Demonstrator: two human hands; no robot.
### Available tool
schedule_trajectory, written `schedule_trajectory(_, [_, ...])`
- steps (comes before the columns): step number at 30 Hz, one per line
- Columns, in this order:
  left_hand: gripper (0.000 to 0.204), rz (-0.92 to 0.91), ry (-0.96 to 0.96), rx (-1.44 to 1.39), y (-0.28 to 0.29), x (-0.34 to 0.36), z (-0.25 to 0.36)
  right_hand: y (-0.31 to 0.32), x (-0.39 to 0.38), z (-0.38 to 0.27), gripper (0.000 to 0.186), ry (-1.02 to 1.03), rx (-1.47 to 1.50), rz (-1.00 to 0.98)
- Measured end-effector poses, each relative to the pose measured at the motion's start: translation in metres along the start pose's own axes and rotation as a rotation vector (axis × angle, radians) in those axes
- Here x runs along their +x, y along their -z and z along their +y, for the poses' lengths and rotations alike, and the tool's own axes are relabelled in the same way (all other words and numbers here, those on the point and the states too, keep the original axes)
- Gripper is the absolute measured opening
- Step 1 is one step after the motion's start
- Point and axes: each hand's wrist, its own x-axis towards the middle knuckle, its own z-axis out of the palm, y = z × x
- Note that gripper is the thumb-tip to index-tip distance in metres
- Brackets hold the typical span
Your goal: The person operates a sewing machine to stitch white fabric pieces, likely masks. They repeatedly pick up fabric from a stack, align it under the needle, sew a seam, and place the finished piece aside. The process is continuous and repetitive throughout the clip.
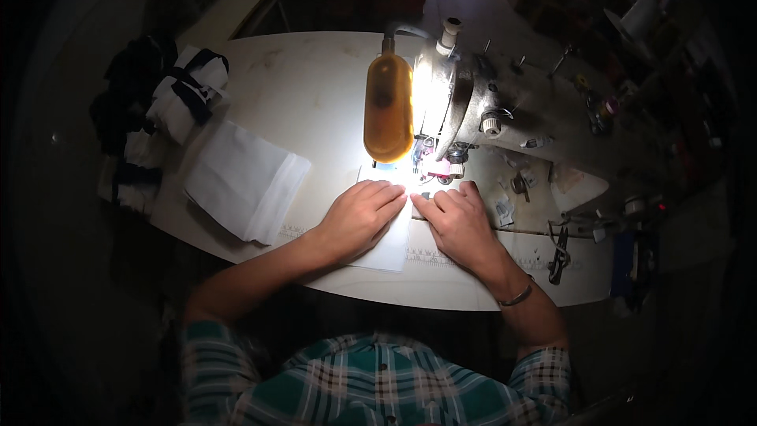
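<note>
Left hand [359, 217] on white cloth [386, 254], right hand [459, 221] apparently touching its edge, sewing machine [505, 106], amber lamp [389, 110]

plaid shirt [347, 379]: green/white | buttons [383, 367]: dark | right-wrist bangle [517, 297]: metallic

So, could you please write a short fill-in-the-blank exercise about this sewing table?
1. The left hand rests on cloth coloured ____.
2. The bracelet is worn on the person's ____ side.
3. The flat pile of cloth lies to the ____ of the sewing machine.

Missing words: white; right; left.
</note>
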Motion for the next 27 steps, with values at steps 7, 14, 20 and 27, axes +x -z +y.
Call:
schedule_trajectory(7, [0.034,0.029,0.027,-0.017,-0.011,0.011,-0.010,-0.006,0.002,0.009,0.039,-0.066,-0.019,-0.003])
schedule_trajectory(14, [0.032,0.031,0.034,-0.023,-0.013,0.010,-0.011,-0.006,0.001,0.009,0.041,-0.076,0.002,-0.007])
schedule_trajectory(20, [0.027,0.014,-0.005,-0.032,-0.009,0.006,-0.007,-0.004,0.002,0.011,0.040,-0.059,0.011,-0.012])
schedule_trajectory(27, [0.018,-0.037,-0.112,-0.074,0.001,0.000,0.000,-0.004,0.002,0.010,0.040,-0.051,0.020,-0.006])
